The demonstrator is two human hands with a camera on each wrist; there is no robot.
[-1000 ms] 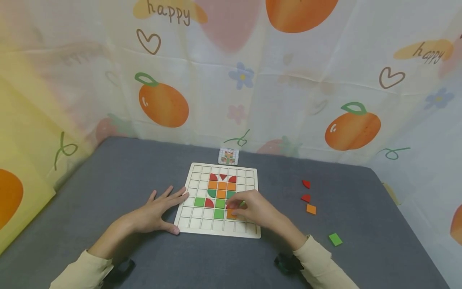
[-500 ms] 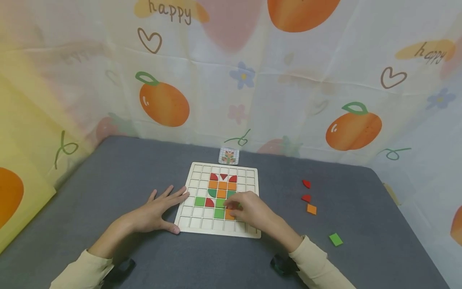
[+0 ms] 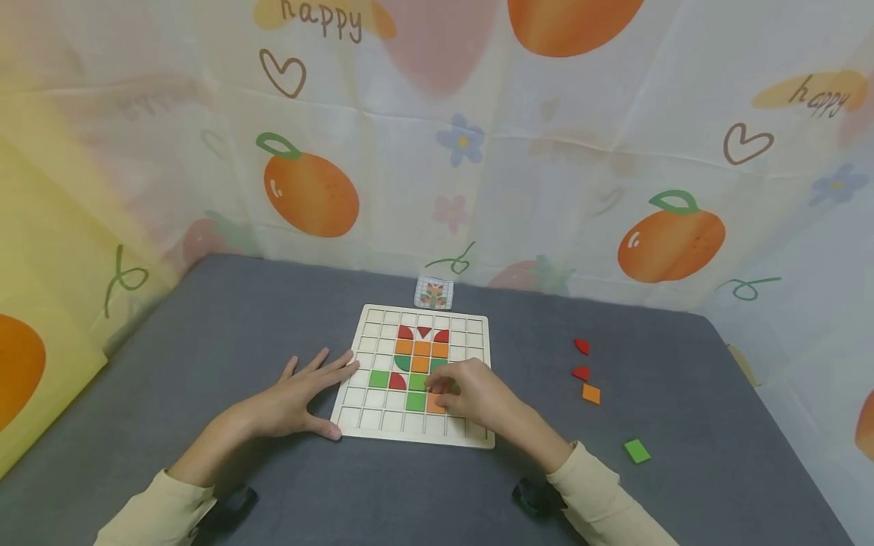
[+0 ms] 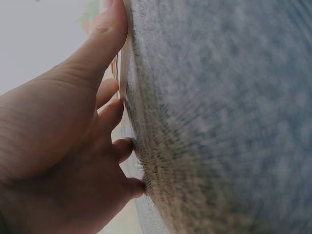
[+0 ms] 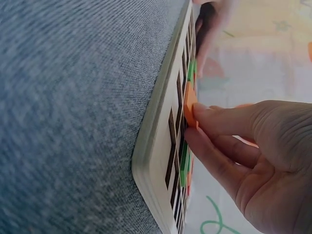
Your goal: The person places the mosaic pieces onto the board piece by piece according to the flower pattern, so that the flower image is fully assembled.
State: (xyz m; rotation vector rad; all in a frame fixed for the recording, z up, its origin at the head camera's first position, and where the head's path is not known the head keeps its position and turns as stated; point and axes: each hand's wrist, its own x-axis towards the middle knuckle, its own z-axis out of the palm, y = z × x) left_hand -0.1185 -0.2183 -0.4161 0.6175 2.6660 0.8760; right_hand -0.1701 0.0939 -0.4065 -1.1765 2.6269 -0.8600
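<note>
An orange square tile (image 3: pixel 435 403) is pinched between the thumb and fingers of my right hand (image 3: pixel 474 390), just right of a light green square (image 3: pixel 415 401). In the right wrist view this orange tile (image 5: pixel 189 105) sits slightly tilted at its cell, my thumb against it. My left hand (image 3: pixel 298 400) lies spread with straight fingers, thumb and fingertips at the left edge of the white grid board (image 3: pixel 369 432). Red, orange and green tiles form a pattern on the board. My right hand covers some cells on that side.
Right of the board lie two red pieces (image 3: pixel 581 346), an orange square (image 3: pixel 591 393) and a light green square (image 3: pixel 637 451). A small pattern card (image 3: pixel 433 293) stands behind the board. A printed cloth (image 3: pixel 410 189) hangs behind the grey table (image 3: pixel 287 296).
My right hand has shifted a little left with the orange tile, closer to the light green square. My left hand stays at the board's edge.
</note>
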